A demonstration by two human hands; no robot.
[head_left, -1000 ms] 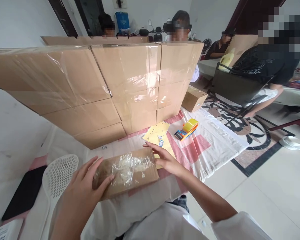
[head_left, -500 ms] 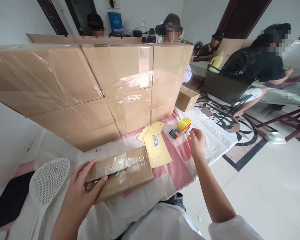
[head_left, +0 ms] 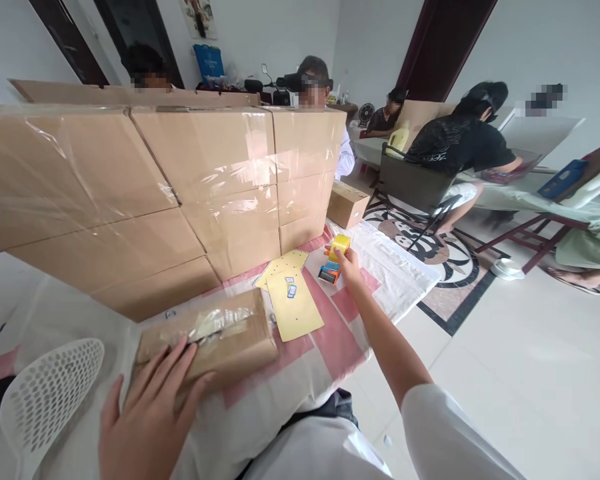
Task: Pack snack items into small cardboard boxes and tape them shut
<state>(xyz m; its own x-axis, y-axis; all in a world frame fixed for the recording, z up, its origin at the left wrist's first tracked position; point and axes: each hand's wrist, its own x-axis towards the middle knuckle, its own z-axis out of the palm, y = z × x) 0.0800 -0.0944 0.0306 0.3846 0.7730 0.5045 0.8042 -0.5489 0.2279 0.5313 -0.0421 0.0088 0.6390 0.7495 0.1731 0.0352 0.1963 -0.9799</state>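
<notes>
Brown rectangular cardboard box [head_left: 230, 340] on pink-and-white cloth [head_left: 343, 333], touched by spread left hand [head_left: 153, 407]. Right of box, yellow-orange tape dispenser [head_left: 331, 269] clasped by right hand [head_left: 350, 267]; farther, white-tiled floor [head_left: 500, 380].

Your left hand [head_left: 153, 417] lies spread over the near left end of the box [head_left: 245, 357], its fingertips beside a dark gap in the taped top. Your right hand [head_left: 350, 265] grips the tape dispenser [head_left: 339, 244], thumb and fingers about the yellow roll. Between your hands, just past the box, yellow paper [head_left: 303, 317] lies on the cloth [head_left: 405, 257]. Left of your left hand is a perforated white paddle [head_left: 55, 387]. Beyond both hands stands a wall of cartons [head_left: 230, 150]; past your right hand sit a smaller carton [head_left: 347, 203] and, farther off, a person in black [head_left: 450, 143].
</notes>
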